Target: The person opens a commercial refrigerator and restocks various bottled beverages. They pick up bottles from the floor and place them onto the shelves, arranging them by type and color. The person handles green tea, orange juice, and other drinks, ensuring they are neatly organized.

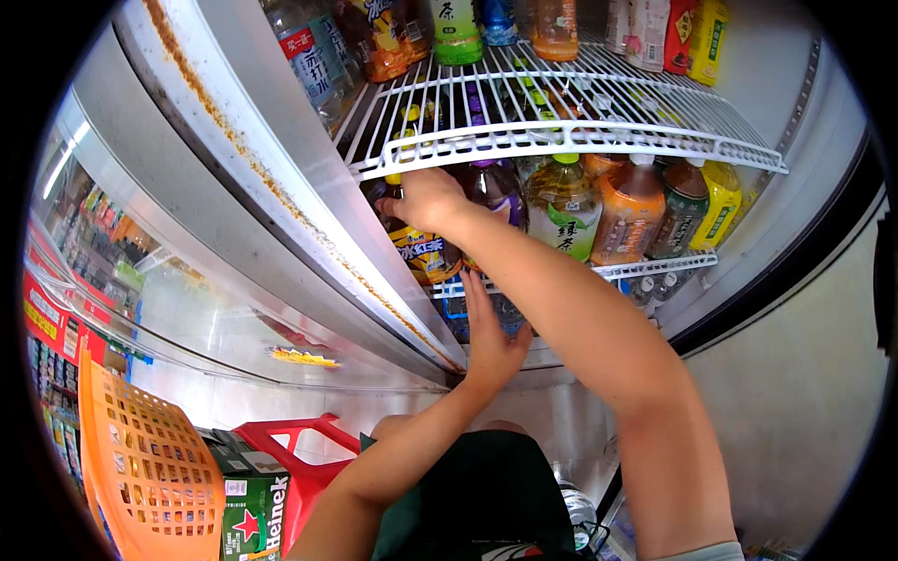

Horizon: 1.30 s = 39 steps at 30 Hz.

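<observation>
My right hand [429,202] reaches under the wire shelf and is curled around the upper part of an iced tea bottle [426,254] with a yellow label; its neck is hidden by the hand. My left hand [494,343] is lower, fingers extended upward and thumb apart, its fingertips by the lower shelf's front rail and the bottle bases. Right of the iced tea, partly behind my right wrist, is a dark bottle with a purple cap [484,163]. Farther right stand a green tea bottle [565,210], an orange-labelled bottle [629,210], a dark green-labelled bottle [677,210] and a yellow pack [717,203].
The white wire shelf [582,130] above holds more drinks. A rust-streaked cooler frame [280,196] runs along the left. On the floor are an orange plastic basket [154,463], a green Heineken carton [245,512] and a red plastic stool [302,438]. More bottles [656,284] lie below the lower shelf.
</observation>
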### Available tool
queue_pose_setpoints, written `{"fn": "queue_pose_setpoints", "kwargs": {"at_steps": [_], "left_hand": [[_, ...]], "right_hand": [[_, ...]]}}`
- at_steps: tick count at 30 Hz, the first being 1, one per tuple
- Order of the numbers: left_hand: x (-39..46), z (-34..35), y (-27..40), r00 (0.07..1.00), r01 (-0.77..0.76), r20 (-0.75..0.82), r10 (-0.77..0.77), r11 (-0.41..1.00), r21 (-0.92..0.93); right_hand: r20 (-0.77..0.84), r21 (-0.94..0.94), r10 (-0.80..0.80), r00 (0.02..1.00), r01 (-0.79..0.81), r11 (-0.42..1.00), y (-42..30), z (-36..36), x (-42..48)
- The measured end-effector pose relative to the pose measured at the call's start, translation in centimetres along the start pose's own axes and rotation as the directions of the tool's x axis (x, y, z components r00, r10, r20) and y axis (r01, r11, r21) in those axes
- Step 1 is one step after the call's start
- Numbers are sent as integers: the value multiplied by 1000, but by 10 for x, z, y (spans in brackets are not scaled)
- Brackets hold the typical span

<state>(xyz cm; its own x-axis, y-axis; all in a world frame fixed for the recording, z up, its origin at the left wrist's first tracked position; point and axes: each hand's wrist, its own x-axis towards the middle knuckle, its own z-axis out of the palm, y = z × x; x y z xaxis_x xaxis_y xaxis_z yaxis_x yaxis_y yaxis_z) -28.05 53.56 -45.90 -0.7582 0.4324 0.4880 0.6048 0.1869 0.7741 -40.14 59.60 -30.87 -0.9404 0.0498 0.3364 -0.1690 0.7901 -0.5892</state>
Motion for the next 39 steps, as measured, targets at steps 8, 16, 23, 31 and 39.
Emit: {"fn": "queue_pose_setpoints", "kwargs": {"at_steps": [8, 16, 23, 31, 39], "left_hand": [[-5, -33, 0, 1000, 19, 17, -17, 994, -108], [4, -11, 19, 1000, -6, 26, 7, 1000, -10], [1, -14, 21, 998, -30, 51, 27, 998, 63], [12, -24, 25, 999, -9, 44, 8, 999, 31], [76, -84, 120, 908, -415, -80, 410, 907, -63]], "right_hand": [[-731, 50, -263, 629, 435, 899, 13, 2, -78], [-240, -140, 185, 953, -223, 965, 43, -41, -50], [-79, -236, 222, 972, -235, 943, 39, -48, -41], [-195, -51, 195, 961, -208, 977, 43, -42, -56], [-753, 76, -278, 596, 499, 863, 15, -59, -156]]}}
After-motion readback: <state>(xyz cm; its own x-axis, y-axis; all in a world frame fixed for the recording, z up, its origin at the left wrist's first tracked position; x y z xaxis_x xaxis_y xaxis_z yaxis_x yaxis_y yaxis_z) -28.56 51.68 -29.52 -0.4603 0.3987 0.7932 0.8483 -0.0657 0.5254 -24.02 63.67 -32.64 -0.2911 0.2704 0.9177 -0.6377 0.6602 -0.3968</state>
